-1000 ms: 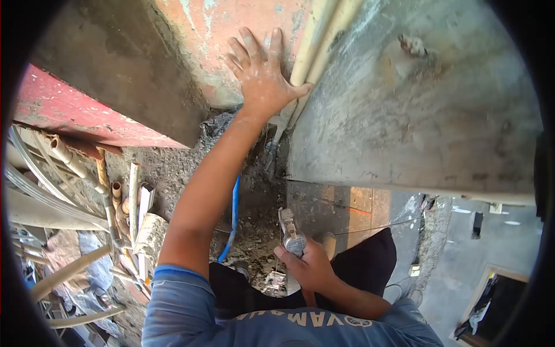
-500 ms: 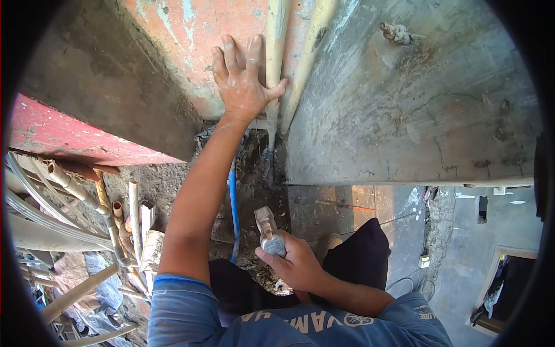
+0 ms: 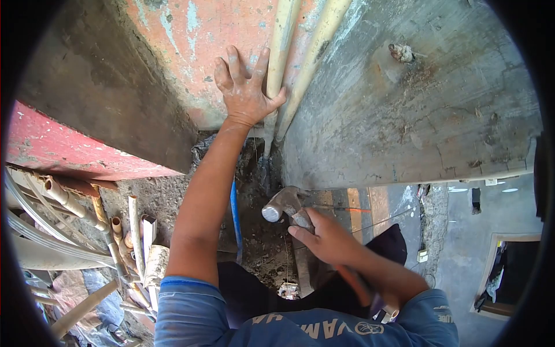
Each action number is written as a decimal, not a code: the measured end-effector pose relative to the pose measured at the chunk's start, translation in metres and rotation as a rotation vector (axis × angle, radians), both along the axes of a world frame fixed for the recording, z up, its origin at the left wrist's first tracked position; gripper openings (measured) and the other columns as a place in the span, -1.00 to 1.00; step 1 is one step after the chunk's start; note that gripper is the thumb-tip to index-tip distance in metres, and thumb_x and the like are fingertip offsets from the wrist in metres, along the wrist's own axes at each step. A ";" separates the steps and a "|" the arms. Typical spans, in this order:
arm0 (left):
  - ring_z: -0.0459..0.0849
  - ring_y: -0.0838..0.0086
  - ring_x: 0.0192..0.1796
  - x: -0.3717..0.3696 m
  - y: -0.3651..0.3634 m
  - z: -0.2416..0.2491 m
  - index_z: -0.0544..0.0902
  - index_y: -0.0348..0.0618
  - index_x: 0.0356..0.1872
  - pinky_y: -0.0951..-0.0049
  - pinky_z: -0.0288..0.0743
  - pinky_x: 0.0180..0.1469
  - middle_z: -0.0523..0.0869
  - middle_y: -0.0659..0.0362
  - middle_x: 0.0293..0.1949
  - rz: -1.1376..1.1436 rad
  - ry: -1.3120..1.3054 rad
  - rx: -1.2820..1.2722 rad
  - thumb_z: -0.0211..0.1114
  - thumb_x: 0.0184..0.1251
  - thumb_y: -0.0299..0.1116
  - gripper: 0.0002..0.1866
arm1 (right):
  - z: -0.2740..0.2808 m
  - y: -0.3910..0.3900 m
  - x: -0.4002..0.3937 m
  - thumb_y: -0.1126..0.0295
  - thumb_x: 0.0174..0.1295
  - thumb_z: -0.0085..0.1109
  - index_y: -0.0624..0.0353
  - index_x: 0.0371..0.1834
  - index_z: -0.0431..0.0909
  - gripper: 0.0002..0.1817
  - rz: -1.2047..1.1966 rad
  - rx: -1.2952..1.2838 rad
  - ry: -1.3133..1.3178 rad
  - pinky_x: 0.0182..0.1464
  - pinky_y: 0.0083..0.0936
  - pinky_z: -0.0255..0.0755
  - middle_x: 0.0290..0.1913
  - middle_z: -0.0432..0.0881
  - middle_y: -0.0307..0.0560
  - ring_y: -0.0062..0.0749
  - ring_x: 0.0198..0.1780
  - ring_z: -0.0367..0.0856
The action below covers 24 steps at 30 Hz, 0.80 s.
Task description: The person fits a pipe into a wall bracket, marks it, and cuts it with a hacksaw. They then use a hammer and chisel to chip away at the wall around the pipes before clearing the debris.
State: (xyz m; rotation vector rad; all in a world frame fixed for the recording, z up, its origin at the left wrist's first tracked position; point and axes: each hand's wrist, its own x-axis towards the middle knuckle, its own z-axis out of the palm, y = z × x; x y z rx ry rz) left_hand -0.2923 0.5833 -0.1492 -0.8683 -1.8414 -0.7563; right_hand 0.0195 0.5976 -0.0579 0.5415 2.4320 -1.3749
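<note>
My left hand (image 3: 245,95) rests spread against the peeling orange wall (image 3: 214,29), its thumb over one of two cream pipes (image 3: 283,49) that run down into the corner. My right hand (image 3: 329,237) is closed around a hammer (image 3: 283,205) near its head. The round metal face points left, and an orange part of the handle shows below the hand. Beneath the hammer lies dark, broken ground (image 3: 254,231). A blue hose (image 3: 236,214) runs along it, to the left of the hammer head.
A grey concrete wall (image 3: 404,110) with a protruding stub (image 3: 400,53) is at the right. At the left are a pink-edged slab (image 3: 75,139), loose pipes (image 3: 134,225) and coiled tubing (image 3: 52,231). An opening (image 3: 511,277) shows at the lower right.
The hammer has risen and turned, so its face now points left. My right hand has moved right and slightly up. My left hand remains on the wall as the view shifts slightly.
</note>
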 end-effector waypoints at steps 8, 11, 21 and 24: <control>-0.09 -0.33 0.39 0.006 -0.002 0.002 0.39 0.23 0.37 -0.27 -0.08 0.35 -0.09 -0.28 0.47 0.010 -0.060 -0.026 0.39 -0.21 0.30 -0.03 | -0.010 0.055 0.024 0.11 0.38 -0.01 0.34 0.15 0.34 -0.50 0.654 0.290 -0.440 0.05 -0.04 0.44 -0.10 0.60 0.32 0.17 0.04 0.57; -0.09 -0.33 0.39 0.006 -0.003 0.003 0.39 0.27 0.37 -0.26 -0.06 0.35 -0.10 -0.27 0.47 0.027 -0.069 -0.034 0.39 -0.22 0.31 -0.03 | -0.077 0.108 0.061 0.09 0.38 -0.02 0.27 0.21 0.32 -0.49 0.843 0.381 -0.593 0.07 -0.06 0.46 -0.04 0.60 0.27 0.14 0.04 0.58; 0.22 -0.34 0.32 0.024 -0.004 0.024 0.57 0.03 0.20 -0.17 0.13 0.33 0.19 -0.40 0.35 0.121 -0.099 -0.030 0.38 -0.08 0.11 -0.27 | -0.271 0.207 0.209 0.08 0.36 0.02 0.23 0.27 0.30 -0.44 0.340 0.600 -0.227 0.00 -0.06 0.50 0.00 0.60 0.25 0.17 -0.02 0.61; -0.10 -0.47 0.40 0.024 -0.006 0.024 0.35 0.14 0.41 -0.25 -0.14 0.41 -0.17 -0.45 0.45 0.041 -0.252 -0.126 0.41 -0.21 0.23 0.01 | -0.294 0.204 0.218 0.19 0.33 0.09 0.27 0.27 0.31 -0.47 0.230 0.594 -0.130 -0.04 -0.04 0.49 -0.05 0.60 0.27 0.22 -0.07 0.60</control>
